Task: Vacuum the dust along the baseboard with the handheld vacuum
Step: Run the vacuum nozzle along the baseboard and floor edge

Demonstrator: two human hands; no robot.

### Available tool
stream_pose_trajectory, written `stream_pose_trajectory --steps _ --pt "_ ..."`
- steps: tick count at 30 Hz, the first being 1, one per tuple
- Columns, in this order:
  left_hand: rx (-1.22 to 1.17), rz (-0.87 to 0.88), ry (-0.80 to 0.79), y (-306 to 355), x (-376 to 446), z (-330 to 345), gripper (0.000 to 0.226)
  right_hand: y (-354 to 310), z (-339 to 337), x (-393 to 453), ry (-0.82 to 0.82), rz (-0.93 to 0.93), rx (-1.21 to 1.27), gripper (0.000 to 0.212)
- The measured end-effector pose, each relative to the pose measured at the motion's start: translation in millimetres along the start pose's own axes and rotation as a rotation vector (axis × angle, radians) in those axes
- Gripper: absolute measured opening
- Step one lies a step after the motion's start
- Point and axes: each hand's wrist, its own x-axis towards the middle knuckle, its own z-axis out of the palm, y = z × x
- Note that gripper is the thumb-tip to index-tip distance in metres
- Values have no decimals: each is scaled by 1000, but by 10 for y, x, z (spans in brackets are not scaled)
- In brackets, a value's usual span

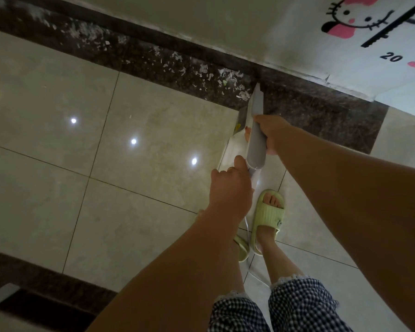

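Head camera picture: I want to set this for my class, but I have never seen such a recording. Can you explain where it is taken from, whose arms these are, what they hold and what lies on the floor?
The one picture comes from a camera worn on a person's head, looking down, so the arms reaching in from the bottom are the wearer's own. No machine is involved. The right hand grips the grey handheld vacuum by its body; the left hand holds its rear end, where a white cord trails off. The nozzle points at the dark floor strip along the baseboard. White paper scraps lie scattered along that strip, to the left of the nozzle. Below are the wearer's feet in green slippers.
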Motion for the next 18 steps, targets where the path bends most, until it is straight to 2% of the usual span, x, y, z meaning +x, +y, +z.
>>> stream_pose_trajectory --steps 3,8,18 --pt "16 2 -19 -31 -107 12 56 113 13 -24 -12 10 7 16" --pt "16 -1 -41 -103 -238 41 56 263 37 -52 -7 13 15 28" --pt "15 -18 -54 -194 -363 19 57 403 112 -36 1 1 -1 21"
